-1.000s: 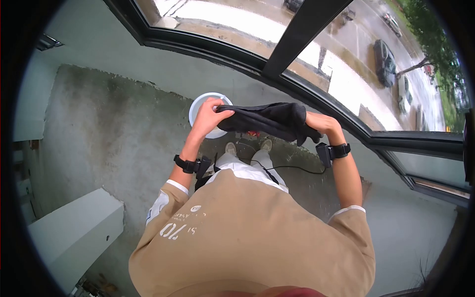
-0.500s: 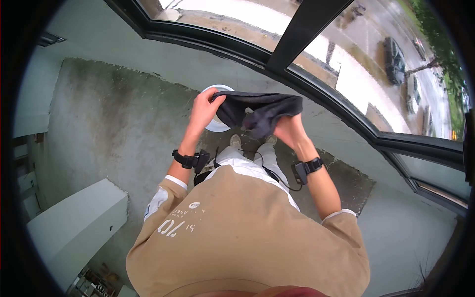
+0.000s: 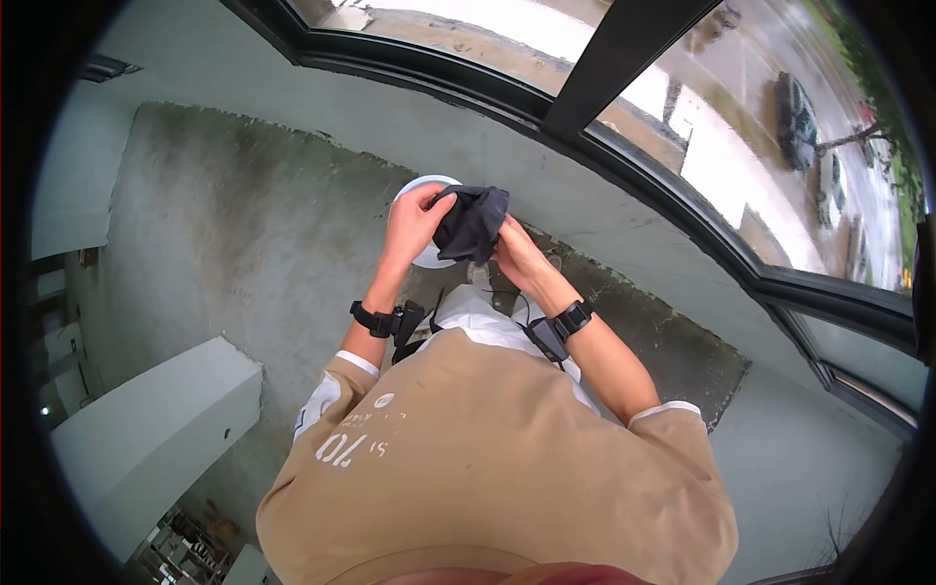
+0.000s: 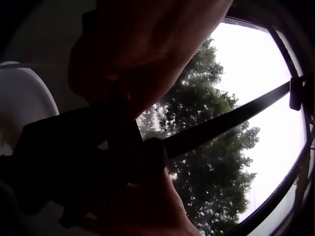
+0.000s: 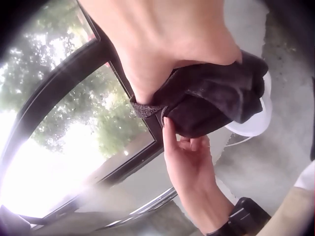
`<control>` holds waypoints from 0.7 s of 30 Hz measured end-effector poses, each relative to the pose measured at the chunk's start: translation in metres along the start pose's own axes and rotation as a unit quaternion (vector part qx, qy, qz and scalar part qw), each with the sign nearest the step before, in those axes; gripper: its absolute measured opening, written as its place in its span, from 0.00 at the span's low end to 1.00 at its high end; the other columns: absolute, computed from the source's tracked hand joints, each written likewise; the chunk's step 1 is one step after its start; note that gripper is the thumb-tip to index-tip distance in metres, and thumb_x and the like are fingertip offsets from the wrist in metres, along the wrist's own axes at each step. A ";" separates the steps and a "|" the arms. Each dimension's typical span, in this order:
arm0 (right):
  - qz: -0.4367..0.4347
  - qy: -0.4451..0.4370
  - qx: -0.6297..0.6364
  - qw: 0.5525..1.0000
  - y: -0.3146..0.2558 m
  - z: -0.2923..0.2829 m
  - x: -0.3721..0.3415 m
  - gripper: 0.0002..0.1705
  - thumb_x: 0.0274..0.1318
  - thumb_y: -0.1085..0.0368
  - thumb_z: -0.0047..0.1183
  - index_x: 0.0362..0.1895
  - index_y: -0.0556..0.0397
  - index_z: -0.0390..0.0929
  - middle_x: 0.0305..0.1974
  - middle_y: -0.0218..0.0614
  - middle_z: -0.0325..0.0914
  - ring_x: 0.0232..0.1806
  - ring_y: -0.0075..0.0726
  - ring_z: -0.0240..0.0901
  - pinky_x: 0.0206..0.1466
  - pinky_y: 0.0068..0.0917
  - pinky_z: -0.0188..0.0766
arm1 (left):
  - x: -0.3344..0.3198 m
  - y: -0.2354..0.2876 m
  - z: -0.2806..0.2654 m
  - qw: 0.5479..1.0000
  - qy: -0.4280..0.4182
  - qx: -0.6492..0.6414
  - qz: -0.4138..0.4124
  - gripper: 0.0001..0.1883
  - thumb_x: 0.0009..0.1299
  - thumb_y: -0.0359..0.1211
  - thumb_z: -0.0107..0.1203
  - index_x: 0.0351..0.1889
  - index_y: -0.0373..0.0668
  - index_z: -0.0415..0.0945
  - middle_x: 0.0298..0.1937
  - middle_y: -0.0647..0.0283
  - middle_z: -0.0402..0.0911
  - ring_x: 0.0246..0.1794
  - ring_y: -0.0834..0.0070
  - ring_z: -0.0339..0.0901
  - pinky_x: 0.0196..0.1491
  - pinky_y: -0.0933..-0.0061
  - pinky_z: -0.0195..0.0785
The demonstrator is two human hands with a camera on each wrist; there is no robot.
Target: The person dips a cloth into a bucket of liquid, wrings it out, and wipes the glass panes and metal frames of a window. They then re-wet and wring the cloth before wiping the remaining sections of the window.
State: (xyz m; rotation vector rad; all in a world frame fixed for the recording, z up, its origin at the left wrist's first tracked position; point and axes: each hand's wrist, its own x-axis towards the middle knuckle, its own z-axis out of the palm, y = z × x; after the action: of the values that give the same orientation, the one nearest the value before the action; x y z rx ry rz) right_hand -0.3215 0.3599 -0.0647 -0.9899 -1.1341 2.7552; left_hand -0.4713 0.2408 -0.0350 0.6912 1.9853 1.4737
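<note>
A dark, crumpled cloth is bunched between my two hands in the head view. My left hand pinches its left edge between thumb and fingers. From the other side, my right hand grips it, part of its fingers hidden behind the fabric. Folded layers of the cloth show in the right wrist view, with the left hand below and the right hand above. Against the window light, the left wrist view shows the cloth mostly as a black shape. A white bucket stands beneath, partly covered by the cloth and left hand.
A dark-framed window runs along the wall in front, with a wet street and parked cars outside. Below lies a stained concrete floor. A pale block-like ledge juts in at the lower left. Wrist cameras are strapped to both forearms.
My right hand has moved left toward the left hand, and the cloth, stretched out wide before, is now gathered into a bunch. The left hand stays near the bucket, holding its edge.
</note>
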 end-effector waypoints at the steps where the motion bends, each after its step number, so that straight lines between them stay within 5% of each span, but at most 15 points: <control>1: -0.003 -0.011 -0.030 0.999 -0.001 0.002 0.002 0.32 0.68 0.38 0.44 0.66 0.42 0.66 0.62 0.26 0.69 0.62 0.25 0.66 0.61 0.33 0.65 | -0.001 0.002 -0.001 1.000 0.001 0.001 -0.001 0.13 0.69 0.36 0.60 0.41 0.33 0.82 0.25 0.64 0.79 0.25 0.84 0.70 0.30 0.76 0.63; 3: -0.006 -0.023 -0.060 0.998 -0.005 0.006 0.006 0.33 0.69 0.36 0.42 0.66 0.42 0.66 0.62 0.27 0.69 0.62 0.27 0.66 0.62 0.34 0.64 | -0.006 0.006 -0.001 0.994 -0.073 0.068 -0.043 0.16 0.68 0.38 0.62 0.42 0.33 0.82 0.27 0.62 0.79 0.28 0.81 0.73 0.32 0.75 0.64; 5: 0.034 -0.104 0.129 0.986 -0.011 0.012 0.011 0.37 0.68 0.31 0.35 0.65 0.44 0.67 0.63 0.30 0.68 0.64 0.33 0.66 0.66 0.36 0.61 | -0.013 0.002 0.005 0.994 -0.081 0.076 -0.009 0.15 0.68 0.37 0.62 0.43 0.32 0.82 0.27 0.66 0.76 0.28 0.83 0.69 0.30 0.77 0.60; 10: -0.027 -0.131 0.313 0.940 -0.023 0.023 0.012 0.43 0.64 0.26 0.33 0.64 0.46 0.67 0.66 0.33 0.66 0.65 0.40 0.65 0.68 0.48 0.60 | -0.036 0.037 0.007 0.990 -0.104 0.097 0.004 0.17 0.68 0.37 0.63 0.42 0.29 0.79 0.29 0.72 0.66 0.29 0.84 0.61 0.33 0.77 0.55; 13: -0.013 -0.155 0.354 0.922 -0.028 0.017 -0.002 0.42 0.65 0.29 0.31 0.66 0.50 0.65 0.67 0.37 0.65 0.69 0.48 0.61 0.71 0.58 0.56 | -0.039 0.052 -0.005 0.992 -0.124 0.022 -0.015 0.18 0.68 0.37 0.62 0.44 0.28 0.79 0.32 0.68 0.71 0.32 0.83 0.63 0.35 0.76 0.57; 16: -0.036 -0.146 0.383 0.912 -0.033 0.016 -0.007 0.43 0.65 0.29 0.32 0.66 0.51 0.66 0.67 0.39 0.66 0.69 0.49 0.62 0.71 0.58 0.55 | -0.035 0.050 -0.007 0.988 -0.151 0.016 -0.003 0.20 0.70 0.38 0.61 0.47 0.26 0.79 0.37 0.67 0.78 0.34 0.82 0.69 0.35 0.76 0.60; 19: -0.029 -0.164 0.365 0.916 -0.037 0.010 -0.009 0.42 0.66 0.30 0.33 0.66 0.50 0.66 0.68 0.38 0.66 0.68 0.47 0.64 0.71 0.54 0.56 | -0.035 0.049 -0.006 0.989 -0.133 -0.046 0.044 0.17 0.73 0.37 0.56 0.45 0.29 0.82 0.41 0.67 0.82 0.30 0.88 0.63 0.32 0.82 0.56; 21: -0.053 -0.142 0.369 0.917 -0.044 0.003 -0.015 0.41 0.66 0.31 0.33 0.66 0.50 0.66 0.67 0.38 0.67 0.67 0.46 0.65 0.72 0.53 0.57 | -0.029 0.055 -0.019 0.979 -0.104 -0.162 -0.074 0.20 0.75 0.41 0.52 0.44 0.30 0.83 0.41 0.61 0.85 0.24 0.90 0.58 0.26 0.85 0.51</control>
State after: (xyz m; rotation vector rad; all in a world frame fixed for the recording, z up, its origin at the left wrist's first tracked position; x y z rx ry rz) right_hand -0.3209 0.3873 -0.0268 -0.4249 -0.0721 2.8834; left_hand -0.4596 0.2224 0.0267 0.5193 1.5584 1.5196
